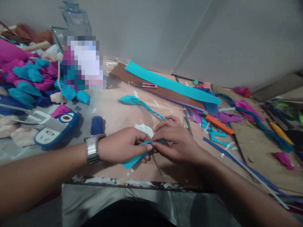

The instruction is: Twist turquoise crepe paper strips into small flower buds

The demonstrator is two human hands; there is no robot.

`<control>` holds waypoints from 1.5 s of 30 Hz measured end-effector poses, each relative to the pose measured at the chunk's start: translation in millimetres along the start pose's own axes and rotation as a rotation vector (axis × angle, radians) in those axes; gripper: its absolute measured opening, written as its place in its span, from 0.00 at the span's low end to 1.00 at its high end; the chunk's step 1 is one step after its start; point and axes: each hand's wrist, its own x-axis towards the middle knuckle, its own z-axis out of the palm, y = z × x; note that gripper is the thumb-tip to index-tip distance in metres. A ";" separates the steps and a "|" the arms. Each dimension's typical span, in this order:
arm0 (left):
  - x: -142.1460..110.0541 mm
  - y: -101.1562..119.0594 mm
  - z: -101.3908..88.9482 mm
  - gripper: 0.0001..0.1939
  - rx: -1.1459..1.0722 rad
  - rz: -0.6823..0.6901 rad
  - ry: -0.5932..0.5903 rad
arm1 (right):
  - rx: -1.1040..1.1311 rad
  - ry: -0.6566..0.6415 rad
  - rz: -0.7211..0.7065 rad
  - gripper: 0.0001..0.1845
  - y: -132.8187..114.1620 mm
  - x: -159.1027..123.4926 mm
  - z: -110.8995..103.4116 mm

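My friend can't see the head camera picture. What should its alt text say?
A person's left hand and right hand pinch a turquoise strip over a table. Crumpled pieces heap at left; an orange tool lies at right.

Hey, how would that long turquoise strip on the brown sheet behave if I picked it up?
The strip looks thin, so it would probably flop if lifted by one end. It should feel light for its length, being so thin. It seems unlikely to roll, since it lies fairly flat along the brown sheet.
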 end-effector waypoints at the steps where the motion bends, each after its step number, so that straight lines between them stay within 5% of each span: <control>1: 0.2 -0.1 -0.8 0.14 0.000 0.011 -0.008 | -0.007 0.012 -0.011 0.02 -0.1 0.2 -0.4; 12: 0.2 0.6 -0.5 0.03 -0.220 -0.083 -0.078 | -0.052 0.059 -0.091 0.04 -4.8 4.0 -3.5; 17: -0.3 4.4 -2.3 0.15 -0.211 -0.048 -0.088 | -0.060 0.066 -0.121 0.04 -3.5 3.4 -3.2; 29: -1.6 2.7 -5.1 0.14 0.204 0.080 0.057 | -0.006 0.041 -0.029 0.02 -6.3 2.3 -1.7; 35: -4.9 7.9 1.6 0.16 0.699 0.164 0.221 | 0.013 0.036 0.038 0.01 -7.6 1.3 0.1; 45: -3.7 3.9 4.4 0.18 1.031 0.298 0.176 | 0.079 -0.159 0.100 0.05 -15.4 3.1 -5.7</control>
